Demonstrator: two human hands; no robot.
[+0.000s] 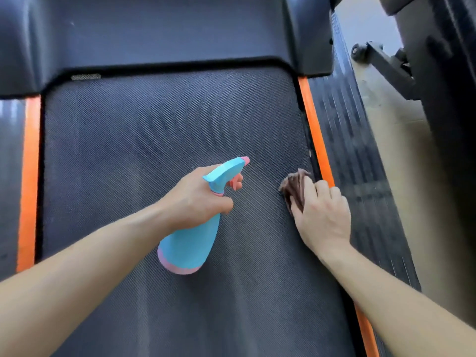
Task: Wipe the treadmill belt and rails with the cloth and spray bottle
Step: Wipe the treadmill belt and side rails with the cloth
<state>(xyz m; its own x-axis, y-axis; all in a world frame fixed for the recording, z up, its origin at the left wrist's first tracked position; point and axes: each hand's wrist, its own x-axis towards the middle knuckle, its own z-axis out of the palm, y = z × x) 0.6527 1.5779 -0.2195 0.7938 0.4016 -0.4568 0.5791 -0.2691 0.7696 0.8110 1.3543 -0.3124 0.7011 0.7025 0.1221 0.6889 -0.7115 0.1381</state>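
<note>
The dark textured treadmill belt [144, 140] fills the middle of the head view, with an orange strip on each side. My left hand [195, 199] grips a blue spray bottle [190, 243] with pink trim above the belt, nozzle pointing up and to the right, a finger on the pink trigger. My right hand [322, 215] presses a crumpled brown cloth [296, 186] onto the belt's right edge, beside the right orange strip [315, 140]. The ribbed black right rail [355, 155] lies just beyond the fingers.
The black motor cover [164, 32] spans the top of the view. The left orange strip [30, 176] and the left rail [10, 176] run along the left side. Tan floor [401, 176] and a dark machine with a small wheel [359, 51] stand to the right.
</note>
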